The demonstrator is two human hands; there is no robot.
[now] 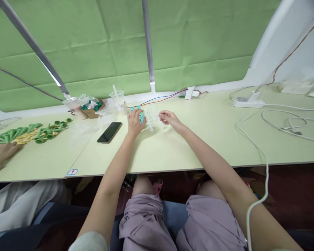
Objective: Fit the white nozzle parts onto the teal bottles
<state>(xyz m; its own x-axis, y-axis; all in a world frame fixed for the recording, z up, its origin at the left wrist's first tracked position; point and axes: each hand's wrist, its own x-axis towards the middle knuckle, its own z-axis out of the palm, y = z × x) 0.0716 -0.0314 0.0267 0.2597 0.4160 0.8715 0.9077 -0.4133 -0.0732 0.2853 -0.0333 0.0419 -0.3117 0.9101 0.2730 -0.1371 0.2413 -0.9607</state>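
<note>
My left hand point(136, 122) curves over a small cluster of teal plastic pieces point(141, 118), its thumb and fingers around them. Parts of the cluster show past the fingertips; the rest is hidden under the hand. Just right of it are small clear, whitish plastic parts point(150, 122), lined up in a strip between my two hands. My right hand point(170, 120) is raised a little over the table, with thumb and fingertips pinched together beside more translucent plastic. What the pinch holds is too small to make out.
A phone point(109, 132) lies left of my left hand. Behind it stand a plastic cup with a straw point(118, 101) and an open cardboard box point(92, 111). A co-worker's hand point(4, 153) is by green cone-shaped pieces point(48, 132). White cables point(251, 139) and a power strip point(248, 101) lie right.
</note>
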